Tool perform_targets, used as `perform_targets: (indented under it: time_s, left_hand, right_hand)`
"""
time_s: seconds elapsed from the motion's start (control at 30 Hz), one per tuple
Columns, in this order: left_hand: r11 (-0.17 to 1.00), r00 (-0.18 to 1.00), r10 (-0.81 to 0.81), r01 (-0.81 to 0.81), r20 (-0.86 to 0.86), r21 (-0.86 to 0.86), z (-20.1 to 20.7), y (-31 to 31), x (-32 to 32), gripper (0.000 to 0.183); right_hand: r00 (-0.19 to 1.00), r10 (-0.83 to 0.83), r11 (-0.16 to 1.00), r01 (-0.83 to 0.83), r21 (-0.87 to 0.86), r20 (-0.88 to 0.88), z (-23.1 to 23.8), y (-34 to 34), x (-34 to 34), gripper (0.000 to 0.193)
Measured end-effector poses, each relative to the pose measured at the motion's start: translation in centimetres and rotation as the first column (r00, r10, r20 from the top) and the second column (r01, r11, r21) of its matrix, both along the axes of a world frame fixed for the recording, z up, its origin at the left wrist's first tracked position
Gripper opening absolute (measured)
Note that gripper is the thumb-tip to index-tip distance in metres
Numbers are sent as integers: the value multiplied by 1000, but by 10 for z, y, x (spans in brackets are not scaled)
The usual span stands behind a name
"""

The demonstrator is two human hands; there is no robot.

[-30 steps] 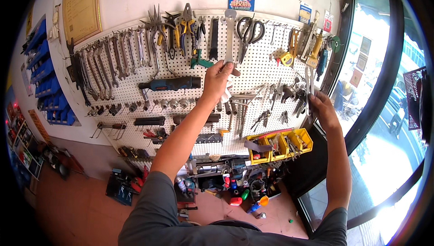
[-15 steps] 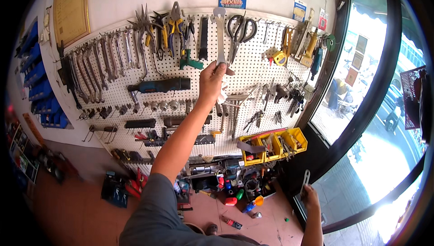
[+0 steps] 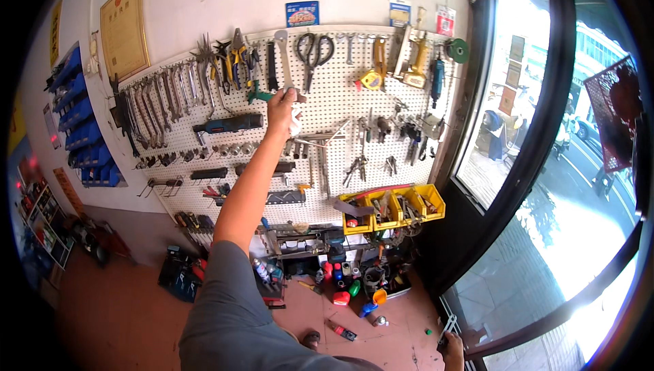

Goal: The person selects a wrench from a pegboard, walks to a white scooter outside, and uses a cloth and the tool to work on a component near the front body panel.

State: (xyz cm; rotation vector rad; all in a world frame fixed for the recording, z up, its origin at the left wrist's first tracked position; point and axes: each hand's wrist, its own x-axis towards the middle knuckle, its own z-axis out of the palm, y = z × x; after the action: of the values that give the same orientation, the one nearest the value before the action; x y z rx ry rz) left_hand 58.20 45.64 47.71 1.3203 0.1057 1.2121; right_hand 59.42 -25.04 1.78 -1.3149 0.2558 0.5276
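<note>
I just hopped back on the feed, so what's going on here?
A person is at a white perforated tool board. Their left hand is raised, gripping a long flat silver metal wrench upright in front of the board, just left of large black-handled scissors. Their right hand is down low by the glass door, holding a slim silver metal tool; its exact type is too small to tell. Yellow plastic bins of tools sit at the board's lower right.

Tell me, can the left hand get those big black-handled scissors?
Probably yes. The scissors hang on the pegboard just up and right of the left hand, with nothing seen between. But that hand holds a long wrench, so it might need to let go first.
</note>
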Motion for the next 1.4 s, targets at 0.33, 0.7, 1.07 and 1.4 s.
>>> perform_targets:
  time_s: [0.33, 0.7, 1.07, 1.4]
  left_hand:
    - [999, 997, 35, -35, -67, 7, 9, -25, 1, 22]
    - [996, 997, 57, -60, 49, 58, 7, 0, -12, 25]
    - [999, 999, -34, 34, -2, -5, -4, 51, 10, 25]
    - [967, 910, -151, 54, -387, -250, -274, -106, 40, 36]
  right_hand:
    - [989, -28, 988, 5, -155, -148, -43, -90, -6, 23]
    - [997, 80, 988, -78, -135, 4, -52, -33, 29, 15]
    - [986, -137, 971, 152, -184, 94, -62, 5, 43, 13]
    - [865, -500, 846, 499, 187, -46, 43, -34, 13, 36]
